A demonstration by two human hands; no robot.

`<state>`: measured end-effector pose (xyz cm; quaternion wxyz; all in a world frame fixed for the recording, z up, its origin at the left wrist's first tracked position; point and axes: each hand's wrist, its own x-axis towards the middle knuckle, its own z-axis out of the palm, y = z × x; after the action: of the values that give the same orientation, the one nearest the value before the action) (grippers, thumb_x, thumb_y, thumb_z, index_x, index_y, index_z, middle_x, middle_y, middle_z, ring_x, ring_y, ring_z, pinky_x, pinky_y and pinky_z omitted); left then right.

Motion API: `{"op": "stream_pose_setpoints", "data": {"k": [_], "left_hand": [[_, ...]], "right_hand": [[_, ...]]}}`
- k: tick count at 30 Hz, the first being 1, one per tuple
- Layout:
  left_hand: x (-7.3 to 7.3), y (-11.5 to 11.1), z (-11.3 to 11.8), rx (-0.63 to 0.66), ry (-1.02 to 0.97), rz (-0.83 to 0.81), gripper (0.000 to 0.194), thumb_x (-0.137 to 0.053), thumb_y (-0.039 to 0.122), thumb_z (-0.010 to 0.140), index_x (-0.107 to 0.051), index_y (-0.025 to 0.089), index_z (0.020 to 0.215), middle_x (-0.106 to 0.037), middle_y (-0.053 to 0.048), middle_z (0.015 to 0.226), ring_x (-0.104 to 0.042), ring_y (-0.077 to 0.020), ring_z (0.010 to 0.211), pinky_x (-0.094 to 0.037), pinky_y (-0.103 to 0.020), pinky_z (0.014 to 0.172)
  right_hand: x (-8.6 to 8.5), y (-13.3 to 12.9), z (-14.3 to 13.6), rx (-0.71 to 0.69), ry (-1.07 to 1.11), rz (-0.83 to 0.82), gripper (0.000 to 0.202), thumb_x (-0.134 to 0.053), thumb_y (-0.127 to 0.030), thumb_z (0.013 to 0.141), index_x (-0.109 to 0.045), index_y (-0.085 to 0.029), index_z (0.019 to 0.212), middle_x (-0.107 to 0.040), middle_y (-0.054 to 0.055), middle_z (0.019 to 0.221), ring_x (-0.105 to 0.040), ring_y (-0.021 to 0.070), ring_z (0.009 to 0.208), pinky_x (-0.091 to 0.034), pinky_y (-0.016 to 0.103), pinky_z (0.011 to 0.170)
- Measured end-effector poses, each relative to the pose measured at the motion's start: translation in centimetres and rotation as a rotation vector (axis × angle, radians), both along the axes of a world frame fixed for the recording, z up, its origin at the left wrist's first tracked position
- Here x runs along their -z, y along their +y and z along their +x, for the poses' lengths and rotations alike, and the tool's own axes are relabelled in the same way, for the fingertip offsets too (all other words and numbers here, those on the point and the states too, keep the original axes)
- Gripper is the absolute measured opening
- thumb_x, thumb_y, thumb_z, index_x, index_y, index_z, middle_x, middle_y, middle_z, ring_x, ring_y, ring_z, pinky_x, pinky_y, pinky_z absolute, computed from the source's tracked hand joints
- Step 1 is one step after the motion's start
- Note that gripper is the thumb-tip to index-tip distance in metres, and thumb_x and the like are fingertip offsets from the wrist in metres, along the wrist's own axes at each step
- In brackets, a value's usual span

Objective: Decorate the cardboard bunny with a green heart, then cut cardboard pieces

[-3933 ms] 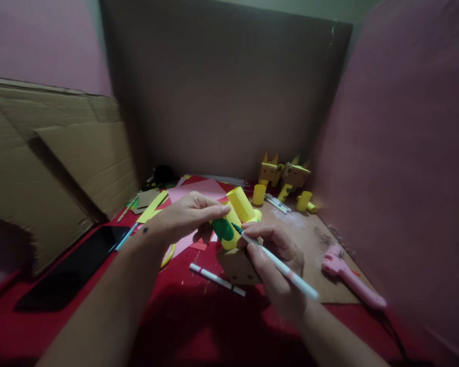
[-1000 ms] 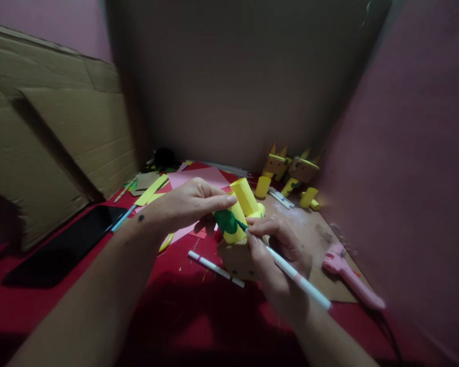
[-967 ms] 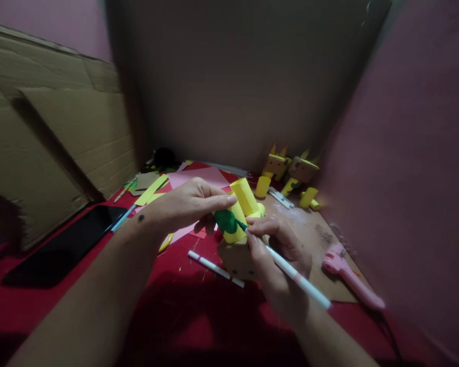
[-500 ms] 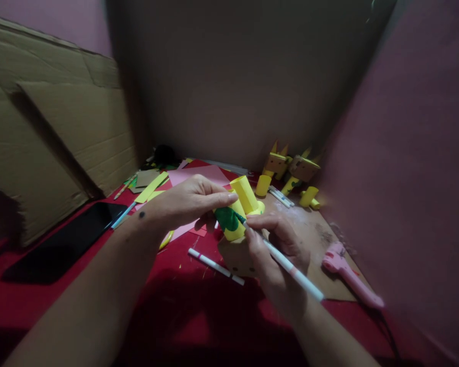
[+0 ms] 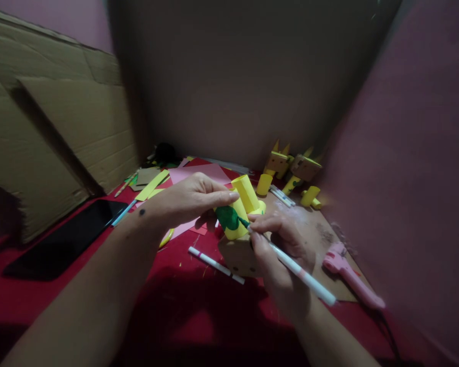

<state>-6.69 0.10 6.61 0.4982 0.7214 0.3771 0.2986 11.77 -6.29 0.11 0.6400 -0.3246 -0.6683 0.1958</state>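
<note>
My left hand (image 5: 204, 199) grips a yellow paper figure (image 5: 245, 193) made of rolled tubes, thumb on top and the other fingers partly hidden beneath. One tube carries a dark green patch (image 5: 227, 218). Below the tubes is a brown cardboard box part (image 5: 239, 255) with small dark dots. My right hand (image 5: 281, 250) is closed around a white felt-tip marker (image 5: 298, 272), its green tip at the right edge of the patch. Whether the tip touches the paper I cannot tell. A second white marker (image 5: 216, 265) with a pink band lies on the red cloth (image 5: 176, 306) in front.
A black phone (image 5: 65, 239) lies at left beside a cardboard panel (image 5: 69, 117). Pink paper (image 5: 199, 174) and yellow strips (image 5: 153, 186) lie behind. To the right, a pink glue gun (image 5: 352, 275) rests by a cardboard sheet (image 5: 325, 255). Similar yellow figures (image 5: 304, 165) stand at the back.
The marker in my right hand has shifted slightly right, its tip moving from within the green patch to the patch's edge. My left hand keeps its hold on the figure.
</note>
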Motion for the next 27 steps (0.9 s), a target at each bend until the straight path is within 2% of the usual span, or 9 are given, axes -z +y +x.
{"op": "stream_pose_setpoints", "data": {"k": [11,18,27], "left_hand": [[0.03,-0.01,-0.06,0.001,0.009,0.020,0.036,-0.063,0.043,0.087,-0.075,0.013,0.070,-0.064,-0.003,0.053,-0.051,-0.0071,0.042,-0.040,-0.016,0.039],[-0.08,-0.08,-0.01,-0.006,0.026,0.022,0.036,-0.063,0.044,0.086,-0.075,0.012,0.073,-0.063,-0.002,0.051,-0.051,-0.0081,0.042,-0.041,-0.017,0.040],[-0.07,-0.13,-0.03,0.002,0.010,0.022,0.035,-0.062,0.041,0.087,-0.075,0.013,0.072,-0.064,-0.002,0.052,-0.050,-0.0075,0.041,-0.040,-0.016,0.040]], "right_hand": [[-0.22,0.06,-0.02,-0.022,0.009,-0.010,0.015,-0.056,-0.011,0.083,-0.062,-0.025,0.084,-0.063,0.000,0.087,-0.064,0.0182,0.092,-0.051,0.032,0.076],[0.32,-0.10,0.15,-0.049,0.106,-0.088,0.014,-0.058,-0.014,0.084,-0.065,-0.025,0.087,-0.067,0.001,0.095,-0.064,0.0188,0.094,-0.051,0.032,0.076],[0.14,-0.28,0.20,-0.052,0.077,-0.098,0.013,-0.059,-0.014,0.083,-0.064,-0.026,0.086,-0.066,0.001,0.093,-0.064,0.0191,0.096,-0.051,0.032,0.078]]}}
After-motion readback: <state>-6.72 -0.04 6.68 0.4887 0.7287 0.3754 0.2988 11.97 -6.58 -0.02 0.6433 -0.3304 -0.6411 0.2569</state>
